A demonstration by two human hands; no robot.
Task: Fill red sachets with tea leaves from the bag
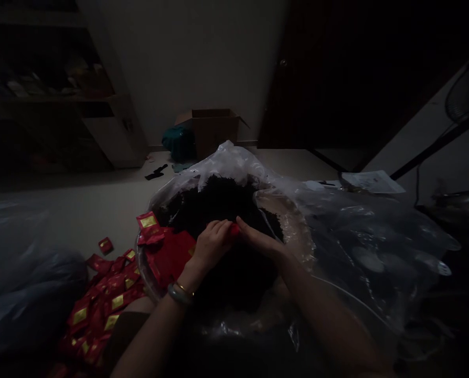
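My left hand [212,242] is closed around a small red packet [234,229], with a bracelet at the wrist. My right hand [258,239] comes in from the other side, its fingers stretched out and lying close along the packet; whether it touches is hard to make out. Both hands are above a heap of dark, loose, leaf-like material [226,197] in a large round container lined with clear plastic [234,157]. Flat red packets [169,257] lie inside the left rim, beside a puffed red packet with a gold label [148,223].
Many red and gold packets [108,294] are piled at lower left. Clear plastic sheeting [360,247] spreads to the right. By the wall stand an open cardboard box [214,131] and a teal bag [178,143]. Shelving [116,126] is at left. The room is dim.
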